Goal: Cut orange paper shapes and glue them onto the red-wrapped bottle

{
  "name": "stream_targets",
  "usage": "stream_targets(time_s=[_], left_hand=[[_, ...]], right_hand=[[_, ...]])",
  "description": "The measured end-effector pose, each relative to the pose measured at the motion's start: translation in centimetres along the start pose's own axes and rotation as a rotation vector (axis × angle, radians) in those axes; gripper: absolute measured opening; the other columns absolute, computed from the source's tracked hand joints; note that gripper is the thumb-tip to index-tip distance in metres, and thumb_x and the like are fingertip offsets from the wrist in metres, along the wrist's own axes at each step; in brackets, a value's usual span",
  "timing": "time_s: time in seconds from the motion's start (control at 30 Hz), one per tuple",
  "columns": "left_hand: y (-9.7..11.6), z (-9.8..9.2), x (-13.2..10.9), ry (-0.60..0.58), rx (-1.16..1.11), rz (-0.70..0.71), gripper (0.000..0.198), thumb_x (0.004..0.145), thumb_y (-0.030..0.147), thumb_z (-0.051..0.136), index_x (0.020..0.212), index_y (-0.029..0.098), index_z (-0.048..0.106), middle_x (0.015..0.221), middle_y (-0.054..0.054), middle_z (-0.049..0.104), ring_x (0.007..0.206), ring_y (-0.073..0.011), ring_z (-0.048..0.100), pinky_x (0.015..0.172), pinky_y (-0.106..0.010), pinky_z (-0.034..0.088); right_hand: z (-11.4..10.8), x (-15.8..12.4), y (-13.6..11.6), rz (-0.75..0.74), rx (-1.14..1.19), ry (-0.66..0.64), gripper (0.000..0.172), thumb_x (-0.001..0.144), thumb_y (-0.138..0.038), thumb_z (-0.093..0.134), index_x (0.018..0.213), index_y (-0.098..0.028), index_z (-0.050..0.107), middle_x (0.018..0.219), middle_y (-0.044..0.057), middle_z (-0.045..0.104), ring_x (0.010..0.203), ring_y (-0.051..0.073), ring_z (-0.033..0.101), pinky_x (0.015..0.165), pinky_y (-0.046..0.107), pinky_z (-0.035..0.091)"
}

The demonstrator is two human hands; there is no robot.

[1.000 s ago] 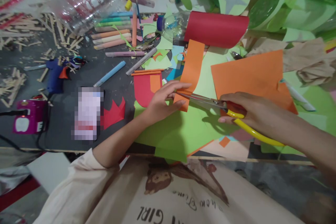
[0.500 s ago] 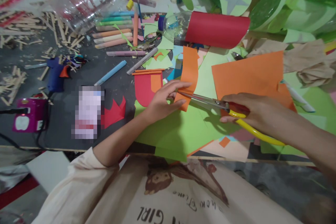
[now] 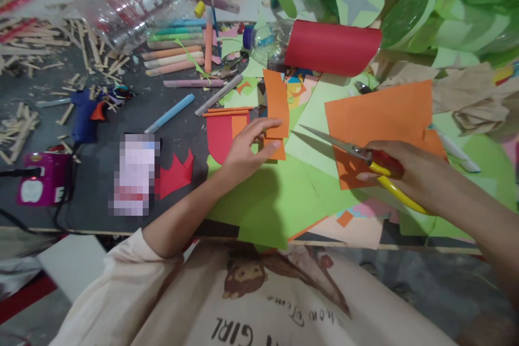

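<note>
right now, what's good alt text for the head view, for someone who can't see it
A person's left hand holds an orange paper strip while the right hand grips scissors, their tips apart from it. Beyond lies a clear bottle partly wrapped in red paper; at left are a blue glue gun and wooden sticks.

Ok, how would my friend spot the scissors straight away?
Find the dark table, then the large orange sheet towards its right. Over that sheet's lower left part, the right hand holds the scissors. Unlike the green paper nearby, they have slim metal blades and a yellow handle.
</note>
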State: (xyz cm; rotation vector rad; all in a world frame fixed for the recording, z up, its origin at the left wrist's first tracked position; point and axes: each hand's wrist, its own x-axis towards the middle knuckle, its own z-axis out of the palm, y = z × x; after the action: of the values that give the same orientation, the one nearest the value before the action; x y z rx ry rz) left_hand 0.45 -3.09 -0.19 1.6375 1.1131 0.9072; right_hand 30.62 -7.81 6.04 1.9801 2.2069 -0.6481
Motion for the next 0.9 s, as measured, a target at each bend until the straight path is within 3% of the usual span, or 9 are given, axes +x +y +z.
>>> stream_targets(time_s=[0.1,0.2,0.37,0.5,0.63,0.73,0.9], left_hand=[[0.1,-0.1,0.0,0.008,0.034,0.015,0.029,0.088,0.037,0.058,0.108,0.019,0.07,0.113,-0.008,0.073,0.094,-0.0175,0.064,0.086,-0.03,0.053],[-0.1,-0.2,0.0,0.024,0.081,0.024,0.027,0.09,0.038,0.057,0.105,0.022,0.073,0.109,-0.007,0.075,0.109,-0.0225,0.064,0.099,-0.037,0.05],[-0.2,-0.1,-0.1,0.079,0.063,0.037,0.026,0.092,0.038,0.056,0.103,0.023,0.073,0.109,-0.007,0.075,0.111,-0.023,0.065,0.099,-0.038,0.051],[0.1,0.1,-0.1,0.121,-0.001,0.006,0.025,0.09,0.037,0.056,0.1,0.02,0.071,0.107,-0.007,0.074,0.096,-0.0187,0.068,0.081,-0.029,0.054],[0.4,0.2,-0.2,0.153,-0.014,-0.023,0.019,0.087,0.035,0.057,0.09,0.02,0.068,0.096,-0.006,0.074,0.082,-0.0158,0.066,0.064,-0.025,0.047],[0.6,0.1,-0.2,0.147,-0.036,-0.026,0.012,0.084,0.029,0.057,0.082,0.02,0.064,0.087,-0.004,0.072,0.079,-0.0149,0.064,0.065,-0.025,0.047],[0.5,-0.3,0.0,0.118,-0.005,-0.03,0.008,0.082,0.023,0.052,0.078,0.021,0.059,0.082,-0.002,0.067,0.076,-0.0149,0.061,0.065,-0.026,0.047]], right_hand=[[0.9,-0.3,0.7,0.024,-0.04,0.139,0.032,0.088,-0.041,0.053,0.113,-0.022,0.06,0.099,0.016,0.069,0.091,0.032,0.068,0.075,0.039,0.052],[1.2,-0.7,0.8,-0.043,-0.11,0.163,0.035,0.09,-0.034,0.05,0.122,-0.02,0.058,0.102,0.017,0.068,0.096,0.033,0.066,0.081,0.041,0.052],[-0.2,-0.6,-1.7,-0.06,-0.313,0.2,0.045,0.097,-0.035,0.036,0.121,-0.009,0.065,0.103,0.025,0.068,0.098,0.041,0.062,0.086,0.052,0.048],[0.2,1.1,-5.5,-0.052,0.117,0.197,0.039,0.097,-0.041,0.041,0.122,-0.021,0.064,0.101,0.014,0.071,0.094,0.031,0.066,0.079,0.043,0.052],[3.3,4.3,-8.6,-0.187,0.501,0.226,0.043,0.096,-0.041,0.043,0.135,-0.025,0.052,0.102,0.008,0.07,0.089,0.024,0.066,0.082,0.041,0.054],[5.3,6.5,-9.8,-0.23,0.721,0.274,0.048,0.098,-0.044,0.04,0.142,-0.028,0.042,0.107,0.007,0.068,0.088,0.022,0.067,0.082,0.042,0.056],[6.0,7.5,-9.9,-0.184,0.858,0.394,0.042,0.097,-0.05,0.036,0.133,-0.031,0.048,0.135,0.007,0.06,0.095,0.023,0.066,0.091,0.047,0.056]])
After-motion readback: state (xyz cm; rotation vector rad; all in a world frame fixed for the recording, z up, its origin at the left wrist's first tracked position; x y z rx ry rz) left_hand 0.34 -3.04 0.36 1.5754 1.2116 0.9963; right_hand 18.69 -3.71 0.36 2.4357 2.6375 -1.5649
